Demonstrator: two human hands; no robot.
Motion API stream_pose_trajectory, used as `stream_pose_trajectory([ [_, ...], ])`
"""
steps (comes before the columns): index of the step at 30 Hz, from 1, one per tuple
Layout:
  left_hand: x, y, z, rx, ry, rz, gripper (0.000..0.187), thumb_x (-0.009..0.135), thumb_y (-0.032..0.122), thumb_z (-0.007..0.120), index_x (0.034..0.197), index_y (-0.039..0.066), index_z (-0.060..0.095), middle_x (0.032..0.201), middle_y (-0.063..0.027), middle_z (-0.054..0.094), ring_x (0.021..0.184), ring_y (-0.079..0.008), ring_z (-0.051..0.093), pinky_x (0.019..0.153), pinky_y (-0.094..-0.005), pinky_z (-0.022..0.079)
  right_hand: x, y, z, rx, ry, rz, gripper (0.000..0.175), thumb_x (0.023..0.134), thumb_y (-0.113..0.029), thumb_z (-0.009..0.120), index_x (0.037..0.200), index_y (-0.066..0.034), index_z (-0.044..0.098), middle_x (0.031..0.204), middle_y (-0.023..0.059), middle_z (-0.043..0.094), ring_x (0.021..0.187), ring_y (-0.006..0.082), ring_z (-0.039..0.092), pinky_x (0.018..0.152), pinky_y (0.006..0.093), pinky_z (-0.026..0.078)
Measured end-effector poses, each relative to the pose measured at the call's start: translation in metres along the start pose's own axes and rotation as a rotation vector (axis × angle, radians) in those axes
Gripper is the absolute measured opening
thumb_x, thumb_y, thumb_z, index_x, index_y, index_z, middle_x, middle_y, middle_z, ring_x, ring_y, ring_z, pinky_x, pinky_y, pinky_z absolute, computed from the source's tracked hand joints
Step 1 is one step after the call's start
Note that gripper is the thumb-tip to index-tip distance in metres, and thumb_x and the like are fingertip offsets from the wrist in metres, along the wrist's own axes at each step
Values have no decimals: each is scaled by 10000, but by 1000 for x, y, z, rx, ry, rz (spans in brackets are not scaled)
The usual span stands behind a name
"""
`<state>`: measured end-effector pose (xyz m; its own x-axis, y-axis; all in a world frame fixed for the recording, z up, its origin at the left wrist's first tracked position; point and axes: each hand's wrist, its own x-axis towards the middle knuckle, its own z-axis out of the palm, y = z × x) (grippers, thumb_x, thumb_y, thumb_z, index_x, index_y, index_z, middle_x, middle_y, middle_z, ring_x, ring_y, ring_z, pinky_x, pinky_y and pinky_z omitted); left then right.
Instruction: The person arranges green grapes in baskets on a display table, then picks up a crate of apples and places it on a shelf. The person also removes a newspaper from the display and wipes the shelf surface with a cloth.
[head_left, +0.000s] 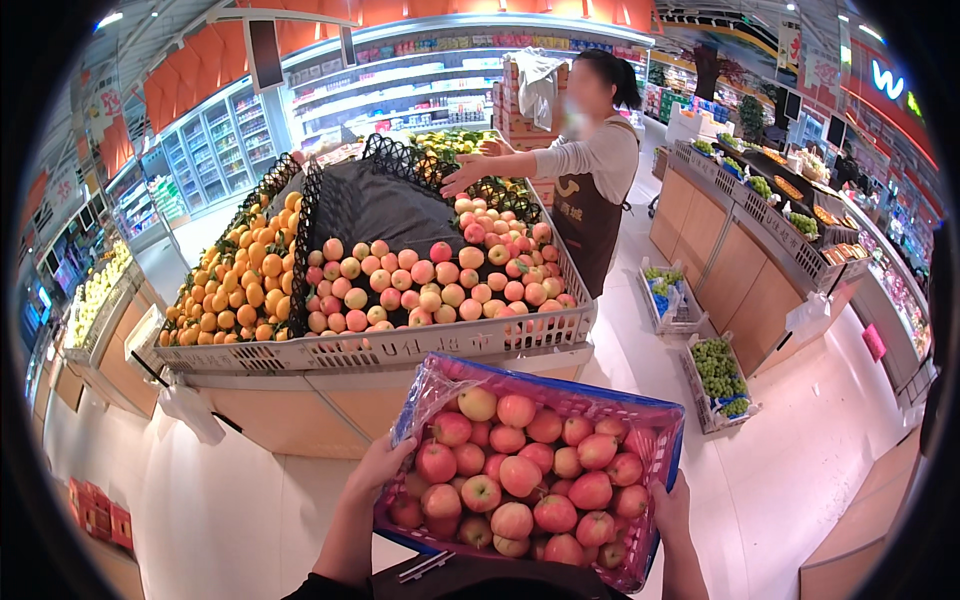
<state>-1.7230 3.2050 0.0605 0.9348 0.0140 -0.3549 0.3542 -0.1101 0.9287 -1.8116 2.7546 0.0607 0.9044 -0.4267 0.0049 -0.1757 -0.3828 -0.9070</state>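
Note:
Between my two hands is a blue plastic crate (570, 390) with a pink liner, filled with red and yellow apples (520, 476). My left hand (382, 459) grips its left side, where clear plastic film (431, 396) hangs over the rim. My right hand (671, 502) holds the right side, its fingers partly hidden by the crate. Just beyond the crate stands a produce display stand (450, 339) with grey slatted walls. Loose apples (409, 279) cover its front and right part, and a black cloth (375, 206) lies bare behind them.
Oranges with leaves (247, 262) fill the stand's left section behind a black mesh divider (304, 247). A co-worker (596, 165) in a brown apron reaches over the stand's right side. Crates of green grapes (716, 375) sit on the floor at right, beside another produce counter (720, 217).

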Motion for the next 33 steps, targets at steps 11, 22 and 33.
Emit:
stream_pose_trajectory([
  [11, -12, 1, -3, 18, 2, -36, 126, 957, 208, 550, 944, 86, 580, 686, 51, 500, 565, -61, 453, 496, -240, 375, -3, 11, 2, 30, 11, -60, 197, 851, -97, 574, 1003, 29, 568, 897, 146, 647, 850, 241, 619, 801, 360, 477],
  [22, -27, -12, -24, -75, 35, -32, 171, 946, 235, 583, 992, 72, 609, 697, 53, 517, 568, -48, 459, 487, -223, 360, -5, 1, 15, 17, -54, -68, 219, 858, -117, 578, 1027, 22, 574, 913, 163, 652, 866, 264, 629, 796, 377, 482],
  [33, 57, 9, 22, 34, -157, -11, 248, 938, 284, 607, 1048, 62, 615, 779, 39, 549, 644, -62, 480, 533, -246, 365, -30, 7, 21, -270, 32, 193, 426, 915, -362, 499, 1173, -24, 527, 1054, 274, 636, 994, 449, 605, 863, 511, 464],
])
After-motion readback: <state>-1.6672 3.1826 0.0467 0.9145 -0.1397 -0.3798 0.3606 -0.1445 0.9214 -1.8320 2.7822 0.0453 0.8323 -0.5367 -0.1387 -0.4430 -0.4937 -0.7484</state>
